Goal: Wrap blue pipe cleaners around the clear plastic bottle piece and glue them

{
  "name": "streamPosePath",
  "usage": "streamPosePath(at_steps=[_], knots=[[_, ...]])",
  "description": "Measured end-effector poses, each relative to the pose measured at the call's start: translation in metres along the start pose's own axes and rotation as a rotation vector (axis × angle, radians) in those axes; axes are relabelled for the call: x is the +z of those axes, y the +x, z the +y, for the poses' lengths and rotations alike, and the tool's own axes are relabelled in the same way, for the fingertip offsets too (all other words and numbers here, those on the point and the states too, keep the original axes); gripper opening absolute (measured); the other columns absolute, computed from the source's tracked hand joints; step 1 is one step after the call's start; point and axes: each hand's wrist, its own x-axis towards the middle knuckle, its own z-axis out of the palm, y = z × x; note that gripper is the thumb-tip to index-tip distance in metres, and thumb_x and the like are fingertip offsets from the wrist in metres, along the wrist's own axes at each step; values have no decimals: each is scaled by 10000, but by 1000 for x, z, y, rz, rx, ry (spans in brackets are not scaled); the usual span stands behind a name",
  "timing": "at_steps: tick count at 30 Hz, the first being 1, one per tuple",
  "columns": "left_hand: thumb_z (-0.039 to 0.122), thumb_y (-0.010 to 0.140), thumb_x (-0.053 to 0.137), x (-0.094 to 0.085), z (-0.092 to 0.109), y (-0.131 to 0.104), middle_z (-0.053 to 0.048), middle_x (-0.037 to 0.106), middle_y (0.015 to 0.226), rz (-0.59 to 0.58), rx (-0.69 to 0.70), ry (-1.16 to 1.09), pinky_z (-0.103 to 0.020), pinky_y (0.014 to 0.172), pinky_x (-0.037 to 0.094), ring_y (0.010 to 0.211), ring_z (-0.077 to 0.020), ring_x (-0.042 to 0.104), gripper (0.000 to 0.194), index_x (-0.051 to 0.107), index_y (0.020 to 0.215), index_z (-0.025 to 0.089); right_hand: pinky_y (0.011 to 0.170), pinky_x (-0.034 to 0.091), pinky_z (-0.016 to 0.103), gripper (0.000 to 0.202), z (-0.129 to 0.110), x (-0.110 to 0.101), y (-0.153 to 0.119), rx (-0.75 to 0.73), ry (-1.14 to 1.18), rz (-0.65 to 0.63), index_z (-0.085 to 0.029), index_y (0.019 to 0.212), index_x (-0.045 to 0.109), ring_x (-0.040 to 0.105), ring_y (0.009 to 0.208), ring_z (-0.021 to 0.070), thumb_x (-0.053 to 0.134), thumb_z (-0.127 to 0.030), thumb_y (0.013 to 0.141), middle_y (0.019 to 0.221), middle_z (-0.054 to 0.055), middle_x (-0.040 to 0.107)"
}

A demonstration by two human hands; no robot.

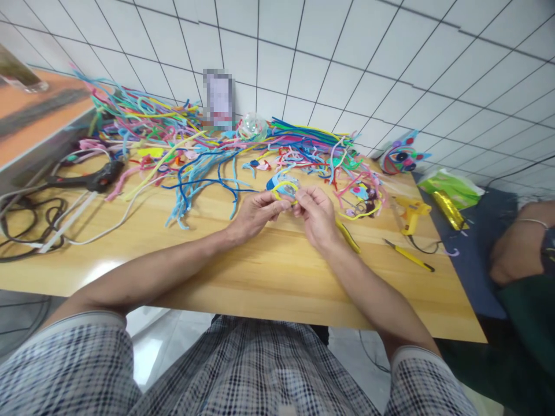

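Observation:
Near the middle of the wooden table, my left hand (259, 212) pinches a yellow pipe cleaner (277, 189) bent into a loop. My right hand (315, 212) has its thumb and fingers closed on the right side of the same loop. Just behind my fingertips is a blue and clear roundish object (282, 181), partly covered by the yellow loop; whether my fingers touch it cannot be made out. Blue and light blue pipe cleaners (191, 182) lie to the left of my left hand.
Piled pipe cleaners (147, 118) line the wall beside an upright phone (220, 101). A black glue gun (93, 178) with cables lies left. At right are a yellow glue gun (410, 215) and yellow cutter (410, 255). Another person's arm (518, 245) is at the far right.

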Motion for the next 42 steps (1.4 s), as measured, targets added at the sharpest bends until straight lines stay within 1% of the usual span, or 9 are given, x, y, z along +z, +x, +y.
streamPosePath(at_steps=[3,5,7,11,14,21,29,38,42], knots=[[659,770,954,1,1,3,35,656,690,11,40,-56,-217,494,387,519,-68,460,524,816,986,202,563,460,236,435,-1,-1,1,13,19,30,-248,805,626,536,553,92,926,-559,751,621,-77,626],[601,765,983,0,1,5,35,683,813,42,105,-78,-211,488,399,542,-68,483,619,782,1233,251,550,451,228,415,0,-1,2,34,39,50,-246,802,626,527,542,89,922,-531,741,613,-80,627],[555,793,980,-3,0,6,32,673,865,61,176,-24,-211,504,416,574,-75,506,681,733,1367,286,529,436,222,402,1,-2,4,61,63,73,-245,802,629,523,526,87,921,-510,723,598,-83,619],[531,899,898,-12,-6,5,33,658,774,28,275,249,-227,588,468,602,-95,539,515,787,1325,263,503,426,223,395,4,-6,9,85,95,85,-251,818,629,525,505,90,922,-492,708,577,-91,596],[524,956,843,-17,-13,4,7,757,832,7,309,344,-227,628,533,609,-96,613,468,800,1335,251,505,438,215,409,5,-9,11,95,101,60,-254,827,615,533,499,86,926,-501,727,571,-99,582],[597,973,812,-17,-16,4,-43,875,932,47,341,290,-232,650,633,652,-127,757,463,836,1243,222,507,435,204,423,5,-9,10,80,71,35,-248,843,611,540,523,77,931,-508,748,617,-98,590],[571,949,856,-12,-7,1,-20,889,903,13,334,222,-219,635,643,589,-110,753,438,850,1243,246,533,482,211,543,1,-9,9,85,175,-22,-249,841,636,567,568,72,1021,-583,653,772,-71,692],[556,962,849,-13,-6,0,-17,877,873,12,362,249,-233,662,650,606,-115,759,427,854,1249,240,532,485,221,518,9,-11,9,62,112,-1,-254,839,634,566,578,87,1003,-580,683,719,-68,660],[517,962,861,-13,-8,1,2,863,885,9,365,216,-220,668,645,610,-97,739,449,823,1334,268,544,486,239,455,11,-11,10,34,47,27,-259,840,625,560,574,97,947,-565,747,691,-67,641]])
